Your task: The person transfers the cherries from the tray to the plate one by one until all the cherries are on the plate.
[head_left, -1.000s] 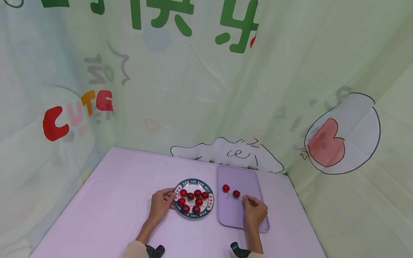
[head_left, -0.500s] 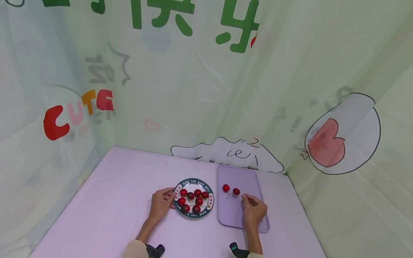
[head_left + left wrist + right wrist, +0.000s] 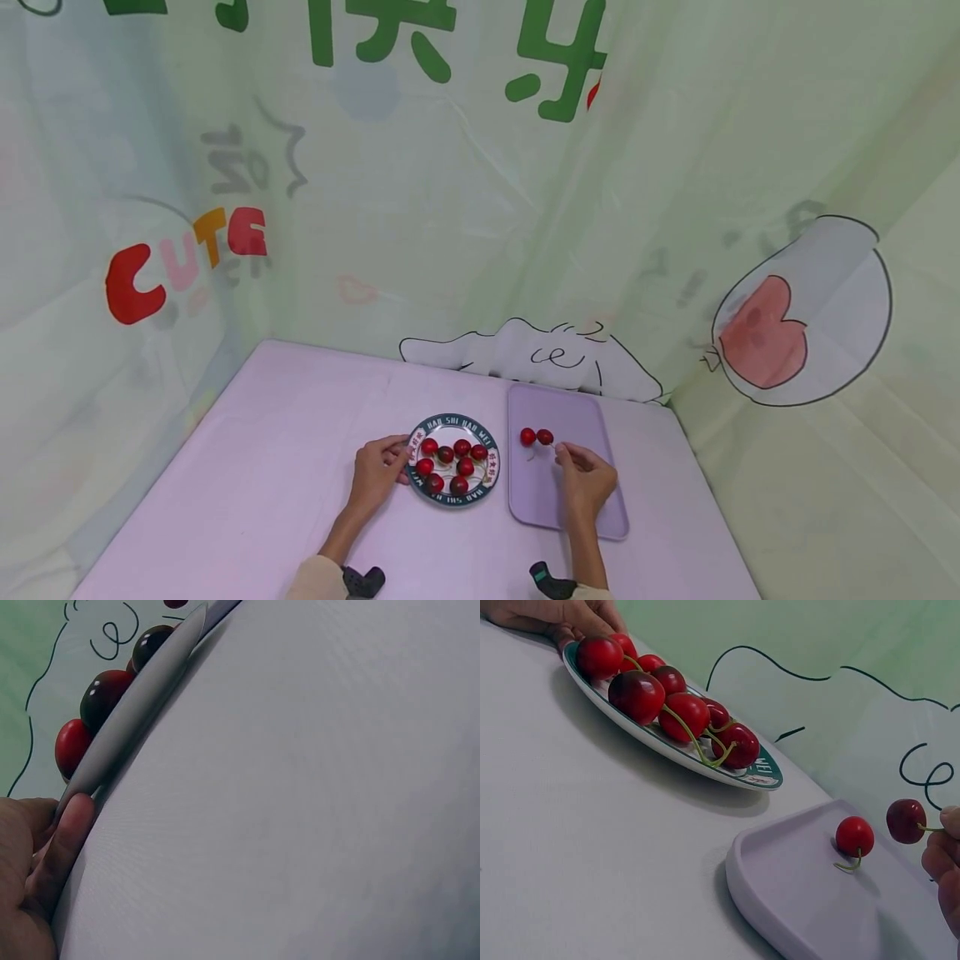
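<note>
My left hand (image 3: 378, 475) grips the left rim of a round plate (image 3: 139, 724) with a dark green lettered border. Thumb and fingers pinch the edge in the left wrist view. Several red cherries with green stems lie on the plate, among them a dark one (image 3: 636, 697). Over the purple tray (image 3: 555, 500), my right hand (image 3: 588, 483) pinches a dark red cherry (image 3: 906, 821) by its stem. In the right wrist view that cherry hangs above the tray surface. Close to its left, a brighter red cherry (image 3: 855, 837) rests on the tray, stem curling down.
The plate and tray stand side by side on a pale pink table (image 3: 300, 433), a narrow gap between them. A printed curtain (image 3: 450, 208) closes off the back and both sides. Dark devices sit at both wrists, such as the right strap (image 3: 553, 582).
My right hand has shifted slightly left and away from me, bringing the pinched cherry up beside the other one in the head view. The left hand has stayed on the plate.
</note>
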{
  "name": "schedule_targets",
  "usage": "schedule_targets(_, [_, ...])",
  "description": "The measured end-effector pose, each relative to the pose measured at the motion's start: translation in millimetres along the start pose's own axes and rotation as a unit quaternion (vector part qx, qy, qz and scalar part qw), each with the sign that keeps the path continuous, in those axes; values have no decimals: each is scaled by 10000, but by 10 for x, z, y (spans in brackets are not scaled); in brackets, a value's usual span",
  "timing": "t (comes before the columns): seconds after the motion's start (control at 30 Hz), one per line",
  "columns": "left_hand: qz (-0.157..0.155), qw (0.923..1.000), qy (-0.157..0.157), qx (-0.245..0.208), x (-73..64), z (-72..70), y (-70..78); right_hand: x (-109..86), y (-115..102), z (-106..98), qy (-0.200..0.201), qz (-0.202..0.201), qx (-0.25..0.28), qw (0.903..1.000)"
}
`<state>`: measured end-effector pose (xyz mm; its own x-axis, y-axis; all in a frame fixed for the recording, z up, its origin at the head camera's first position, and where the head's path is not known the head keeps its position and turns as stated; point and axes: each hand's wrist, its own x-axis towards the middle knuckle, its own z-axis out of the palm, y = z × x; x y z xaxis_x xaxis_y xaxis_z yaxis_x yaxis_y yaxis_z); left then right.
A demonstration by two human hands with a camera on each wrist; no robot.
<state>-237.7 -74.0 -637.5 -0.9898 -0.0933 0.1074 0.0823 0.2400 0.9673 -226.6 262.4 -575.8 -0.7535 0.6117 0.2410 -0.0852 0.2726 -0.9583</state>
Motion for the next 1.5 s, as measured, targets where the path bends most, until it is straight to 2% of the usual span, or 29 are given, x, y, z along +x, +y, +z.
schedule_targets(0.27, [69, 10000, -12, -37, 5, 13, -20, -84, -96, 29, -72, -185, 96, 9998])
schedule_targets(0.57, [-45, 10000, -15, -12, 21, 22, -11, -81, 38, 195, -217, -214, 398, 9987])
schedule_targets(0.67, [-51, 10000, -34, 4, 19, 34, 14, -118, 28, 258, -245, -120, 333, 9991])
schedule_targets(0.93, [-48, 9999, 37, 97, 39, 21, -34, -221, -4, 394, -504, 120, -70, 9986])
schedule_targets(1.27, [-98, 9998, 59, 152, 31, 8, -38, -319, -81, 477, -880, -101, 68, 9960])
schedule_targets(1.5, [-219, 9997, 41, 115, 28, 2, 7, -368, -97, 536, -1044, -44, 60, 9945])
